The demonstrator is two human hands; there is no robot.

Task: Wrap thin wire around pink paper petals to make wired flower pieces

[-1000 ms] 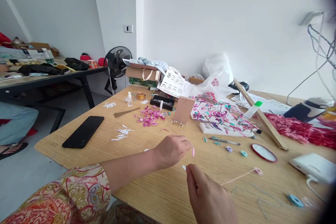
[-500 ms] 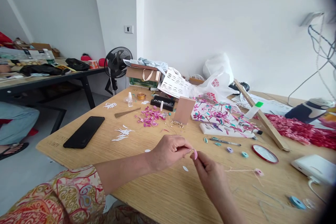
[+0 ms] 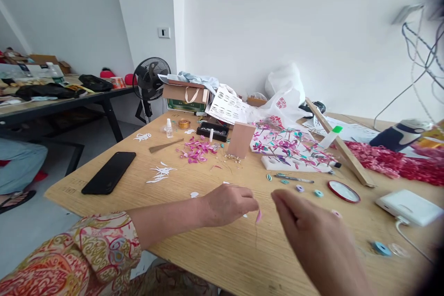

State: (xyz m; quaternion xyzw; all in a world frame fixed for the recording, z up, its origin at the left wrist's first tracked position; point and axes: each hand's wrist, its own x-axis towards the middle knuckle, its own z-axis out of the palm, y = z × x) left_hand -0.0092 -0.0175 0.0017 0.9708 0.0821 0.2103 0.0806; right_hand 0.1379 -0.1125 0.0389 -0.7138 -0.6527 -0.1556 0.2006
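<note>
My left hand (image 3: 231, 204) is closed in a pinch over the table's front middle. From its fingertips hangs a small pink petal (image 3: 258, 215), a fine strand trailing below it. A short distance to the right, my right hand (image 3: 308, 226) is raised with thumb and forefinger pressed together; whatever lies between them is too small to make out. White petal-shaped paper pieces (image 3: 194, 194) lie near my left wrist. Behind my right hand a pink thread spool (image 3: 336, 213) is partly hidden. Loose pink petals (image 3: 197, 149) are heaped farther back.
A black phone (image 3: 110, 173) lies at left. White paper strips (image 3: 161, 173) are beside it. Wired flower sprays (image 3: 289, 145) rest on white foam, with a wooden bar (image 3: 342, 148) to their right. A round red-rimmed lid (image 3: 343, 191) and a white charger (image 3: 409, 206) sit at right.
My hands were together at the pink petal. My right hand has moved off it, right and toward me, while the petal stays in my left fingers and hangs lower. The view has shifted slightly.
</note>
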